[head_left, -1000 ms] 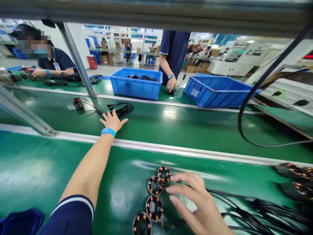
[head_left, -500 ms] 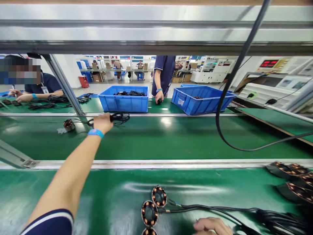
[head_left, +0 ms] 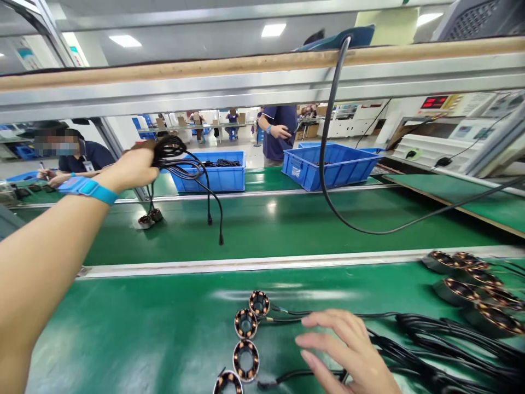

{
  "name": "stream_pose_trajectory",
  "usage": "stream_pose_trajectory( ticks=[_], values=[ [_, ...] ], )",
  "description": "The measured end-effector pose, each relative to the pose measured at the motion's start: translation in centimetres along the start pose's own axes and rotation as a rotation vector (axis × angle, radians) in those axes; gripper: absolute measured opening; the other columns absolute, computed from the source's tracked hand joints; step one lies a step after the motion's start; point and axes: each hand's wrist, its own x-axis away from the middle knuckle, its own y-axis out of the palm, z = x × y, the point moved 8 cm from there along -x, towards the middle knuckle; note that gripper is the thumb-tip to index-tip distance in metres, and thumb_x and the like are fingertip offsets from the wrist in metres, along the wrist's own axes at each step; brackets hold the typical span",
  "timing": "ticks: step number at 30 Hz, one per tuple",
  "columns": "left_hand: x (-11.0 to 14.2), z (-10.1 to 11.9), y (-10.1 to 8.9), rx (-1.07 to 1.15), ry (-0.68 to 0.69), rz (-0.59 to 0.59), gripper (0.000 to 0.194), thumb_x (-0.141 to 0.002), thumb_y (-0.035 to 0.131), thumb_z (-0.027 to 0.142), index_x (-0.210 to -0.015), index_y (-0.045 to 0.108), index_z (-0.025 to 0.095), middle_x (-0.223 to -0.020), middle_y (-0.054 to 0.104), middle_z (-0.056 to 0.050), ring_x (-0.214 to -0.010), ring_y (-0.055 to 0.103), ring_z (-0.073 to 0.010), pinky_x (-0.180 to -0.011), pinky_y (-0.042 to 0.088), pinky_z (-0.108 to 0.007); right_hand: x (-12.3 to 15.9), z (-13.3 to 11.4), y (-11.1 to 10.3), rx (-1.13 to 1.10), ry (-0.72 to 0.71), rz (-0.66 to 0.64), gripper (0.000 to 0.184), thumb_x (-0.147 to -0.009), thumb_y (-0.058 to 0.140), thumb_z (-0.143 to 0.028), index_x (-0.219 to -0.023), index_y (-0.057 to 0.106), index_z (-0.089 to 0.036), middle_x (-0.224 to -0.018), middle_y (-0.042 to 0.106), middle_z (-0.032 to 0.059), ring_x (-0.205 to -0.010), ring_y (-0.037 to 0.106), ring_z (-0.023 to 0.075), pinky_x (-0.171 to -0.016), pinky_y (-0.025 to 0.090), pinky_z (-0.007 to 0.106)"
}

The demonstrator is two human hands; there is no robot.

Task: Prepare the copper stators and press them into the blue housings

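This is looking like a factory assembly workshop: copper-wound metal rings (head_left: 237,360) are lying on a long glossy green surface (head_left: 143,323), open blue plastic bins (head_left: 217,179) are standing beyond its far edge, people in matching navy shirts (head_left: 282,116) are working opposite, and white rectangular ceiling lights (head_left: 274,30) are glowing.

Four rings (head_left: 246,343) left of right grip (head_left: 346,350)
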Motion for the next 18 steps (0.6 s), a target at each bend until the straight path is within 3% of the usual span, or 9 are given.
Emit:
stream_pose_trajectory(
  ticks=[5, 8, 10, 12, 14, 15, 17, 18],
  values=[
    [3.0, 10.1, -2.5, 0.022, 0.269, -0.012, 0.047, -0.079, 0.054, 0.007, -0.126, 0.054, 0.007, -0.12, 0.066, -0.019, -0.117, 0.063, -0.0359, -0.1, 0.051, -0.05, -5.3, -2.0, -2.4, 0.258, -0.047, 0.114, 0.025, -0.101, 0.065, -0.031, -0.126, 0.07, -0.026, -0.129, 0.07, 0.0063, -0.123, 0.059, 0.022, -0.115, 0.033, 0.04],
    [5.7, 17.0, -3.2, 0.082, 0.438, -0.014, 0.049, -0.076, 0.056, 0.007, -0.125, 0.056, 0.013, -0.121, 0.067, -0.015, -0.119, 0.062, -0.0357, -0.101, 0.05, -0.05, -9.5, -3.6, -2.4, 0.578, -0.166, 0.114, 0.05, -0.104, 0.06, -0.03, -0.151, 0.051, -0.019, -0.153, 0.054, 0.0098, -0.145, 0.042, 0.0236, -0.126, 0.017, 0.043],
    [7.9, 21.5, -3.3, 0.138, 0.553, -0.023, 0.046, -0.081, 0.056, 0.013, -0.127, 0.056, 0.015, -0.122, 0.067, -0.015, -0.116, 0.063, -0.0348, -0.099, 0.05, -0.049, -12.2, -3.7, -2.0, 0.745, -0.216, 0.105, 0.056, -0.105, 0.05, -0.022, -0.159, 0.039, -0.013, -0.162, 0.043, 0.0119, -0.151, 0.034, 0.0251, -0.126, 0.015, 0.044],
    [9.9, 25.2, -3.2, 0.206, 0.677, -0.048, 0.046, -0.087, 0.054, 0.016, -0.133, 0.053, 0.016, -0.133, 0.064, -0.015, -0.12, 0.062, -0.0334, -0.099, 0.05, -0.047, -14.5, -2.7, -1.7, 0.845, -0.207, 0.109, 0.056, -0.104, 0.042, -0.016, -0.16, 0.035, -0.009, -0.161, 0.043, 0.0152, -0.149, 0.037, 0.0291, -0.123, 0.022, 0.048],
    [11.1, 27.0, -2.6, 0.276, 0.803, -0.098, 0.053, -0.089, 0.055, 0.018, -0.141, 0.048, 0.018, -0.146, 0.056, -0.015, -0.129, 0.057, -0.0305, -0.105, 0.048, -0.043, -15.8, -0.6, -1.4, 0.901, -0.132, 0.06, 0.054, -0.104, 0.039, -0.012, -0.158, 0.038, -0.008, -0.143, 0.06, 0.0187, -0.132, 0.054, 0.0319, -0.11, 0.035, 0.049],
    [11.2, 27.0, -2.0, 0.313, 0.839, -0.136, 0.057, -0.089, 0.059, 0.021, -0.144, 0.046, 0.019, -0.151, 0.053, -0.014, -0.134, 0.054, -0.0288, -0.109, 0.046, -0.041, -16.0, 0.8, -1.1, 0.911, -0.079, -0.002, 0.052, -0.104, 0.039, -0.01, -0.156, 0.041, -0.008, -0.127, 0.068, 0.0183, -0.118, 0.062, 0.031, -0.099, 0.041, 0.047],
    [9.8, 24.5, 0.4, 0.365, 0.81, -0.222, 0.064, -0.088, 0.07, 0.036, -0.146, 0.046, 0.022, -0.154, 0.05, -0.011, -0.139, 0.05, -0.0263, -0.115, 0.042, -0.035, -15.5, 3.9, -0.3, 0.898, 0.029, -0.174, 0.044, -0.102, 0.04, -0.006, -0.142, 0.057, -0.007, -0.098, 0.071, 0.0141, -0.092, 0.064, 0.027, -0.079, 0.04, 0.042],
    [8.4, 22.0, 2.3, 0.393, 0.698, -0.278, 0.067, -0.086, 0.073, 0.046, -0.145, 0.048, 0.027, -0.155, 0.049, -0.008, -0.143, 0.046, -0.0257, -0.118, 0.039, -0.033, -14.9, 5.2, 0.1, 0.882, 0.069, -0.256, 0.037, -0.1, 0.042, -0.005, -0.128, 0.065, -0.008, -0.091, 0.068, 0.0127, -0.086, 0.062, 0.026, -0.073, 0.037, 0.04]
  ],
)
